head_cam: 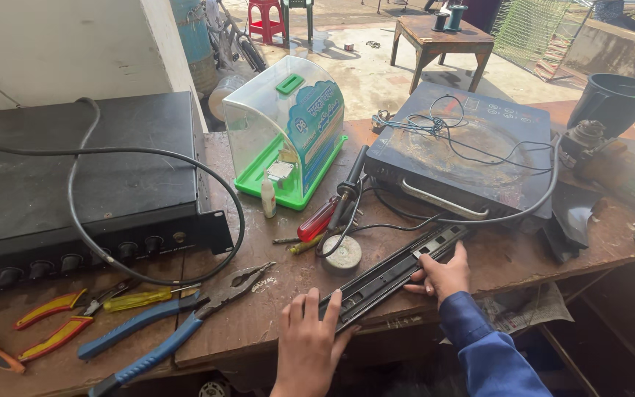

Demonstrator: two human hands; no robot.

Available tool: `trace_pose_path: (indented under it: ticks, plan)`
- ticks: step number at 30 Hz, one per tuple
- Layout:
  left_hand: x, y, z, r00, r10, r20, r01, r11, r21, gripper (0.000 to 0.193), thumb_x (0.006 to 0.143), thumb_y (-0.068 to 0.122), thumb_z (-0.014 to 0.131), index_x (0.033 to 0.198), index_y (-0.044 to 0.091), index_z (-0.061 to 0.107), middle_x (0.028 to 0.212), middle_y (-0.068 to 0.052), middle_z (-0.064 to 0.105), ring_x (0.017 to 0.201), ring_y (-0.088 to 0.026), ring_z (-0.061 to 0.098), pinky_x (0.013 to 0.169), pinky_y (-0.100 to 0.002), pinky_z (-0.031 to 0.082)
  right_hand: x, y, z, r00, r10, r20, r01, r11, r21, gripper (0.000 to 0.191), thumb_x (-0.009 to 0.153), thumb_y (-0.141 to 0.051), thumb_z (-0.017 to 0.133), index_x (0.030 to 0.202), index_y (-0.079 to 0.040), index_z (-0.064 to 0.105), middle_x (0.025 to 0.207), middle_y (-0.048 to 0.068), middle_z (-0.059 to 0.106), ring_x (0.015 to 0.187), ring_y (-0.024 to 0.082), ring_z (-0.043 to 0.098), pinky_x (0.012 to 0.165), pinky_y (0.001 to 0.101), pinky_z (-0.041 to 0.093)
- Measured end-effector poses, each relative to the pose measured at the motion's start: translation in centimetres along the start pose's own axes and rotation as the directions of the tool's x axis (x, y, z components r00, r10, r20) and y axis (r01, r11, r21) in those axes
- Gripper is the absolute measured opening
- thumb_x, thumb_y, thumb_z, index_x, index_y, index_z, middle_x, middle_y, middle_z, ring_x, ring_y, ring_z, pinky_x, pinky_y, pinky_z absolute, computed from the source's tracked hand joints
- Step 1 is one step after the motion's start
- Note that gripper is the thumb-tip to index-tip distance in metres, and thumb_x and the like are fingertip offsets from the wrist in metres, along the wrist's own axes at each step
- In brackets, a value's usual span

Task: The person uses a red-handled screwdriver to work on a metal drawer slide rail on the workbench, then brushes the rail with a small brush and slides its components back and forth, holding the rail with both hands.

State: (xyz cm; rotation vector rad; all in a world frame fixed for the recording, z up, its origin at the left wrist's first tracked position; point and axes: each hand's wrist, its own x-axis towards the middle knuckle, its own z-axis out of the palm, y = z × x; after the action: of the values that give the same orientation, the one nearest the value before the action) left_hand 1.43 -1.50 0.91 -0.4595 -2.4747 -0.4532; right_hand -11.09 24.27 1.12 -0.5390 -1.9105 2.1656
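Note:
A long black slotted panel strip lies diagonally along the front edge of the brown wooden workbench. My left hand presses flat on its near end, fingers spread. My right hand, in a blue sleeve, grips the strip near its middle. The strip's far end reaches towards a black induction cooker that has thin wires lying across its top.
A black amplifier box with a looping cable sits at left. Blue-handled pliers, red-yellow cutters, screwdrivers, a soldering iron and a solder tin lie nearby. A clear green-based box stands behind. A black pot is at right.

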Motion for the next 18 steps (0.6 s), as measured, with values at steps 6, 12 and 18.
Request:
trace_pose_path:
  ticks: [6,12,18]
  plan:
    - [-0.2,-2.4,-0.7,0.993,0.117,-0.029,-0.118,0.993,-0.02,0.068,0.082,0.045,0.075,0.135,0.004,0.059,0.126,-0.011,0.06,0.115,-0.03,0.053,0.098,-0.046,0.04,0.1,0.9,-0.1,1.0,-0.025,-0.014,0.024,0.997,-0.068,0.073,0.088,0.001,0.063,0.152,-0.004,0.028,0.071,0.017,0.063,0.037,0.015,0.041,0.048,0.0457,0.061]
    - [0.5,-2.8,-2.2,0.995,0.09,-0.04,-0.092,0.994,-0.063,0.065,0.087,0.051,0.07,0.132,0.004,0.061,0.123,-0.014,0.06,0.116,-0.032,0.053,0.099,-0.047,0.04,0.1,3.1,-0.8,0.983,-0.16,0.091,0.173,0.974,-0.148,0.045,0.095,-0.006,0.06,0.138,-0.001,0.048,0.072,0.013,0.065,0.041,0.011,0.049,0.049,0.0348,0.058]
    - [-0.5,-2.7,-3.4,0.988,0.021,-0.155,-0.032,0.997,-0.069,0.045,0.095,0.037,0.067,0.125,0.005,0.064,0.123,-0.016,0.062,0.116,-0.032,0.054,0.098,-0.047,0.042,0.9,3.9,-1.1,0.974,-0.198,0.106,0.213,0.963,-0.165,0.023,0.098,-0.009,0.062,0.118,0.002,0.064,0.075,0.011,0.064,0.046,0.01,0.049,0.05,0.0318,0.059]
